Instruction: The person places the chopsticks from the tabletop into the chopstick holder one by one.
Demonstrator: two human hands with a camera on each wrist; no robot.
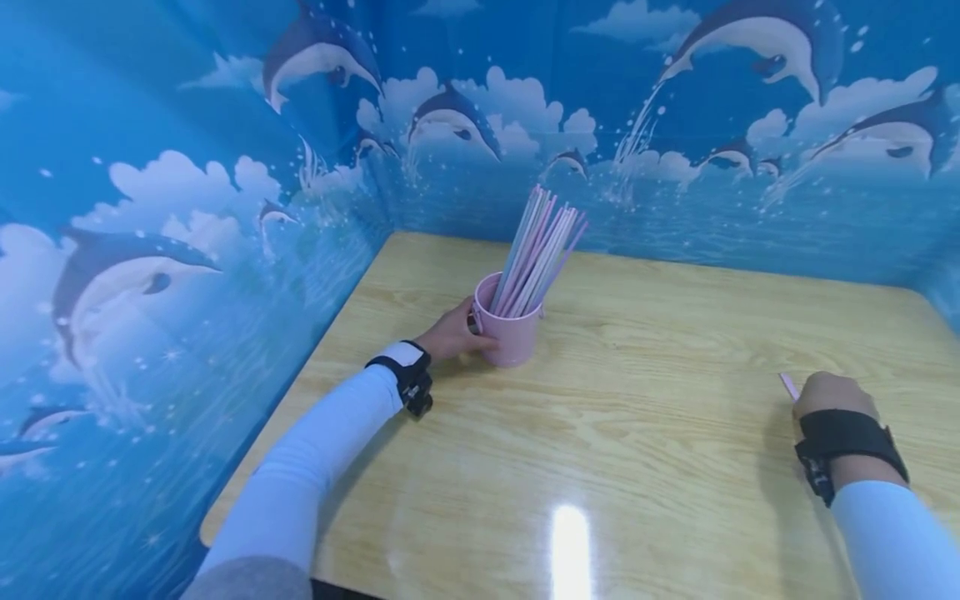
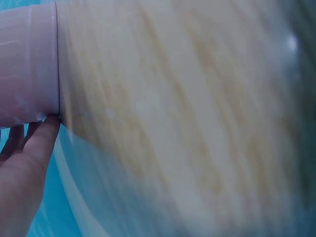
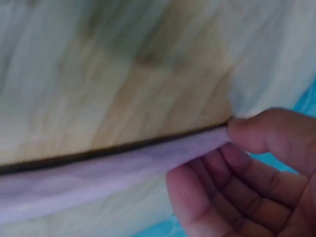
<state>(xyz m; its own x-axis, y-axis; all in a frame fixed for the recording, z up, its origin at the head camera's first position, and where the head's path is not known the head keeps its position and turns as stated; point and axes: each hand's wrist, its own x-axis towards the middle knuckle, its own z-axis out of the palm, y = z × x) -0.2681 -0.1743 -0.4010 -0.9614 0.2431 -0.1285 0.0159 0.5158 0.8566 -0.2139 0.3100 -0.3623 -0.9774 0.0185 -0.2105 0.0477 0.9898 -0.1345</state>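
A small pink bucket [image 1: 514, 340] stands near the back left of the wooden table, filled with several long pastel sticks [image 1: 536, 254] in pink, lilac and pale blue that lean right. My left hand [image 1: 456, 333] grips the bucket's left side, thumb across its front. In the left wrist view, fingertips [image 2: 52, 120] lie against the bucket wall [image 2: 29, 64] close to its base. Far off to the right, my right hand [image 1: 834, 396] pinches the end of a lilac strip-like stick [image 3: 118, 170] between thumb and fingers. Only a short tip of it shows past that hand in the head view.
The light wooden table [image 1: 637, 400] has a glare spot towards its front. A blue curtain [image 1: 480, 192] printed with dolphins and clouds closes off the back and left edges. Dark straps with small cameras [image 1: 412, 387] sit on both wrists.
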